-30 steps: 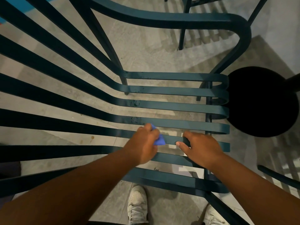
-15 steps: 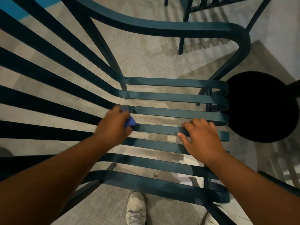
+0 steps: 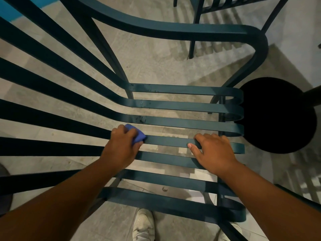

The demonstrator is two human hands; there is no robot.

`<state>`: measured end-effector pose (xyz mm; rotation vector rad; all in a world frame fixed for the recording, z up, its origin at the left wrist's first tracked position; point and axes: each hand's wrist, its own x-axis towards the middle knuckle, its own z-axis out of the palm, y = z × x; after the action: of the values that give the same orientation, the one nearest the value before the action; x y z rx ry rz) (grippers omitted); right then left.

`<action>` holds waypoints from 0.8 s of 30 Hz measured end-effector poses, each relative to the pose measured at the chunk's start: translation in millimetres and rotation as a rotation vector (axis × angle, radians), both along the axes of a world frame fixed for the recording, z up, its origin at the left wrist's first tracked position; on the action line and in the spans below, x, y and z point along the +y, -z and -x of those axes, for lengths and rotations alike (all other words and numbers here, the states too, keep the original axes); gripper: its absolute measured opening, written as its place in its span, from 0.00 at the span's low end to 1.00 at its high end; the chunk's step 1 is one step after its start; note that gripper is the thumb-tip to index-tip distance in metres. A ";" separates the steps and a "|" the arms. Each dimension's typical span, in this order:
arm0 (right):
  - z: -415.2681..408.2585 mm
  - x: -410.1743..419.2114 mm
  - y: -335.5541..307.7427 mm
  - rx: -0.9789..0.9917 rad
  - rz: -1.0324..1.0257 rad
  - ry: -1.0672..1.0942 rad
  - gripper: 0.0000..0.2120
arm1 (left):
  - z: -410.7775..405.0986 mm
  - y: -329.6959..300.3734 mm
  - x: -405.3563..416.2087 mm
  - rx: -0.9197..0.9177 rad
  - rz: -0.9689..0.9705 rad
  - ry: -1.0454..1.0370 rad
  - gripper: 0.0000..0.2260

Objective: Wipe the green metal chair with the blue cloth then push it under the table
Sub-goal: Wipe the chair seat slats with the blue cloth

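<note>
The green metal chair (image 3: pixel 182 105) fills the view, its slatted seat in the middle and its back slats fanning out to the left. My left hand (image 3: pixel 121 148) grips the folded blue cloth (image 3: pixel 137 135) and presses it on a middle seat slat near the bend into the backrest. My right hand (image 3: pixel 213 152) rests further right on the same slat, fingers curled over its far edge and thumb pointing left. Only a corner of the cloth shows past my fingers.
A black round table base (image 3: pixel 278 115) sits on the floor just right of the seat's front edge. A second green chair (image 3: pixel 217 7) stands at the top. My white shoes (image 3: pixel 143 225) are on the grey tiled floor below the seat.
My left hand with the cloth slid left along the slats to the backrest bend, then came back a little to the right. My right hand moved one slat further from me.
</note>
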<state>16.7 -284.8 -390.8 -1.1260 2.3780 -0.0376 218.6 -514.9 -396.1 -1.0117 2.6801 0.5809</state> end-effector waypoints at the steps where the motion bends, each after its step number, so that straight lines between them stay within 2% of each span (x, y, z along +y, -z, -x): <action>1: -0.2 0.0 -0.2 0.001 0.001 0.000 0.22 | 3.0 0.3 -0.7 -0.002 -0.006 -0.031 0.22; 3: -1.1 -0.5 -0.3 0.003 0.011 0.008 0.22 | 18.7 0.7 8.3 0.028 -0.037 -0.147 0.30; 5: -1.9 -0.7 0.7 0.015 0.007 0.013 0.22 | 32.6 3.7 21.7 0.054 -0.039 -0.216 0.30; 8: -3.6 -1.7 1.9 0.030 -0.019 0.011 0.22 | 36.9 9.6 44.3 0.058 -0.027 -0.105 0.20; 13: -2.6 -4.4 -0.4 0.002 -0.028 0.025 0.21 | 25.6 6.1 30.6 -0.023 0.012 0.074 0.18; 16: 2.2 -6.7 -6.6 -0.029 0.102 0.056 0.17 | 14.2 -6.9 0.3 -0.031 -0.015 -0.109 0.15; 20: 17.2 -16.9 -15.6 0.123 0.325 0.108 0.18 | 24.9 -26.1 -25.6 0.219 0.026 -0.397 0.12; 22: 30.8 -23.2 -14.3 0.126 0.246 0.116 0.21 | 45.0 -28.1 -36.0 0.272 0.093 -0.471 0.14; 24: 40.9 -25.6 -7.0 0.089 0.075 0.059 0.23 | 67.5 -18.6 -36.4 0.248 0.121 -0.452 0.16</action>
<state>-24.2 -310.4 -383.9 -1.1121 2.5073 -0.0996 151.1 -551.3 -377.5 -1.7055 2.7264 0.6674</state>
